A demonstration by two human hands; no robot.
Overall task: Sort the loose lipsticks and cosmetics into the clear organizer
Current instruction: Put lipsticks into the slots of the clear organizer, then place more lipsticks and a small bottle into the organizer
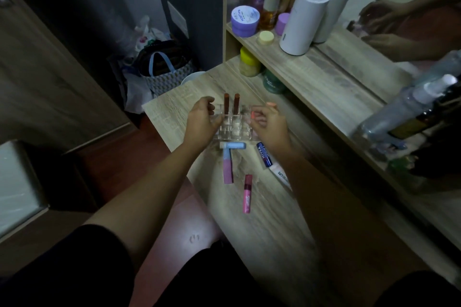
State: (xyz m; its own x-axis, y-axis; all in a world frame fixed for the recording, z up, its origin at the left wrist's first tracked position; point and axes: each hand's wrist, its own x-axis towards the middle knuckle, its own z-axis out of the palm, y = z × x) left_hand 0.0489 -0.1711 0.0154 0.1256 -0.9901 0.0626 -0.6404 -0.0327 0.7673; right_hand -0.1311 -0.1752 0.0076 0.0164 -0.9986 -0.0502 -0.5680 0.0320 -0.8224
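Note:
A clear organizer [234, 129] stands on the wooden table [269, 227] with two brown lipsticks [231, 104] upright in its back row. My left hand [202, 119] grips the organizer's left side. My right hand [268, 122] touches its right side; whether it grips is unclear, and a small coral item [253, 115] shows by the fingers. In front lie a pale blue tube [233, 145], a pink-and-blue tube [227, 167], a pink lip gloss [247, 193], a blue Nivea stick [264, 157] and a white tube [279, 176].
A raised shelf [324, 67] at the right carries jars, bottles and two white cylinders [303, 20]. A mirror behind reflects my hands. More bottles [411, 109] crowd the right edge. Bags [162, 70] sit on the floor left of the table.

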